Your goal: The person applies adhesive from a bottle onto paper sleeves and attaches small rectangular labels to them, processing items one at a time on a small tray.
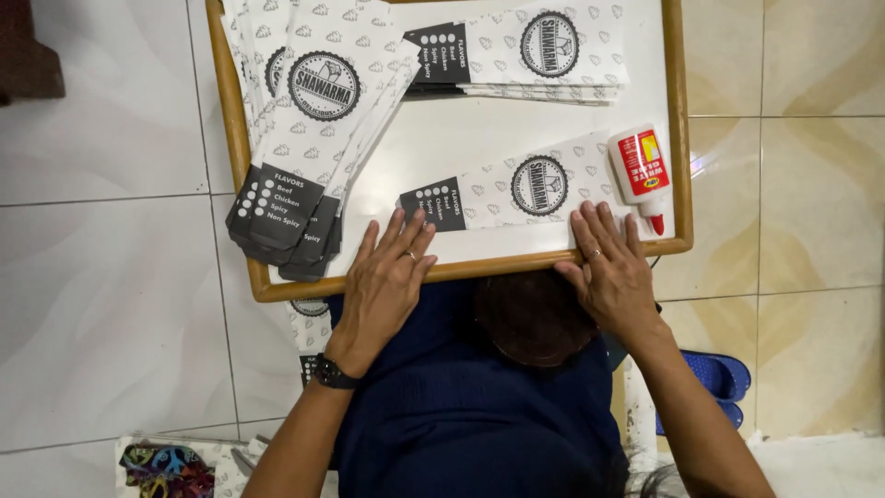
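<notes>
Both hands, left hand and right hand, press flat with fingers spread on 1 printed paper sleeve lying on the tray's near edge, apparently smoothing a glued fold; glue bottle beside.

Cut off by the top edge: the far rim of the wooden tray and the upper ends of the fanned stack of printed paper sleeves. Partly hidden under the tray's near rim: another printed sleeve on the floor. Cropped at the bottom edge: a colourful object, too blurred to identify, and both forearms; blue sandal half covered by the right arm.
</notes>
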